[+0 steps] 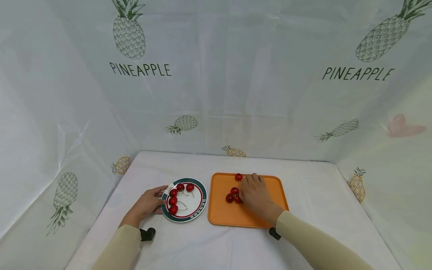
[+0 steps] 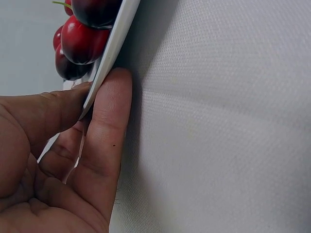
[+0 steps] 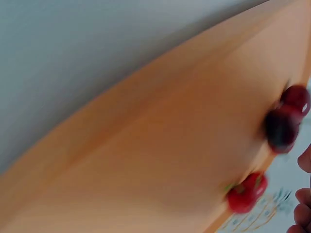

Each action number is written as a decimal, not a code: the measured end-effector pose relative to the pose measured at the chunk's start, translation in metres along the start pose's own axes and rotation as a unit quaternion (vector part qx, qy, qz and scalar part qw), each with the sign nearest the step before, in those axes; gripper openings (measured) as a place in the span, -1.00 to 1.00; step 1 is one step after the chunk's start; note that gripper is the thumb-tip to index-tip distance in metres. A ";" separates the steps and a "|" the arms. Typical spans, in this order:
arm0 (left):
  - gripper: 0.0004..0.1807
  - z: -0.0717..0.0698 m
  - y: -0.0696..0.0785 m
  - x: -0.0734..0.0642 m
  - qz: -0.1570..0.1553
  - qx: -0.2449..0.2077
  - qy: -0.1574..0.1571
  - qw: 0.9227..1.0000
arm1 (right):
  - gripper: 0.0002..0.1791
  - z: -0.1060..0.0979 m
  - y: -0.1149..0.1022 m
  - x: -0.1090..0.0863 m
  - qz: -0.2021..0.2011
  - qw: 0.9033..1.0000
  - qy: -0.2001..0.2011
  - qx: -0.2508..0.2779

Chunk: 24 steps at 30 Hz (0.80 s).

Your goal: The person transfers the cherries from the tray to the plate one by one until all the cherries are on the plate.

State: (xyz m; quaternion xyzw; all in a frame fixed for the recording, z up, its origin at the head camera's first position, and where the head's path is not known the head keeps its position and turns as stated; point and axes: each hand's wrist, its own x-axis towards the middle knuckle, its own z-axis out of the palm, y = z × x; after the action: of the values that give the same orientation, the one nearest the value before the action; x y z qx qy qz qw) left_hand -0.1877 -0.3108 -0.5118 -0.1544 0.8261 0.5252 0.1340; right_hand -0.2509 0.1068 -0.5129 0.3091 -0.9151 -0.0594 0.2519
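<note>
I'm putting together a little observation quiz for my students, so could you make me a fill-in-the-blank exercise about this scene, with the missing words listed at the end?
1. The plate, pinched at its rim by the left hand, holds ____ cherries.
2. The right hand is over a tray whose colour is ____.
3. In the head view, the plate lies to the ____ of the tray.
4. The fruit name printed in capitals on the backdrop is ____.

Missing words: five; orange; left; pineapple.
</note>
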 end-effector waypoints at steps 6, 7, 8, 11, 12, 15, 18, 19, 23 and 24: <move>-0.25 -0.001 0.001 0.000 0.003 0.006 0.001 1.000 | -0.67 0.005 0.022 -0.017 0.014 0.999 -0.044 -0.006; -0.25 -0.001 0.000 0.000 0.001 0.005 0.003 1.000 | -0.68 0.005 0.024 -0.019 0.013 0.999 -0.051 -0.007; -0.25 0.000 0.000 0.000 0.001 0.005 0.002 1.000 | -0.68 0.006 0.025 -0.020 0.012 0.998 -0.055 -0.007; -0.25 0.000 -0.001 0.000 0.000 0.006 0.002 1.000 | -0.68 0.010 0.029 -0.022 0.006 0.998 -0.061 0.003; -0.25 0.001 -0.001 0.000 0.000 0.006 0.002 1.000 | -0.68 0.011 0.031 -0.023 0.002 0.998 -0.064 0.003; -0.26 0.001 -0.002 0.000 -0.002 0.006 0.004 1.000 | -0.68 0.015 0.033 -0.024 -0.014 0.997 -0.080 -0.005; -0.26 0.001 -0.002 0.000 -0.001 0.007 0.004 1.000 | -0.67 0.017 0.035 -0.024 -0.027 0.994 -0.101 -0.020; -0.26 0.001 -0.002 0.000 -0.001 0.007 0.004 1.000 | -0.67 0.018 0.035 -0.024 -0.029 0.994 -0.105 -0.022; -0.25 0.000 -0.001 0.001 0.000 0.003 0.000 1.000 | -0.71 0.018 0.035 -0.023 -0.037 0.992 -0.120 -0.028; -0.25 0.000 0.000 0.000 0.000 0.003 0.000 1.000 | -0.73 0.017 0.035 -0.023 -0.038 0.991 -0.123 -0.028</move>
State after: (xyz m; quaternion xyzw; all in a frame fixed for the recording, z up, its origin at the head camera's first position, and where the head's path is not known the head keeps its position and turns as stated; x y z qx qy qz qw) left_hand -0.1880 -0.3106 -0.5122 -0.1539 0.8275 0.5228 0.1350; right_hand -0.2623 0.1476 -0.5287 0.3272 -0.9246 -0.1316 0.1437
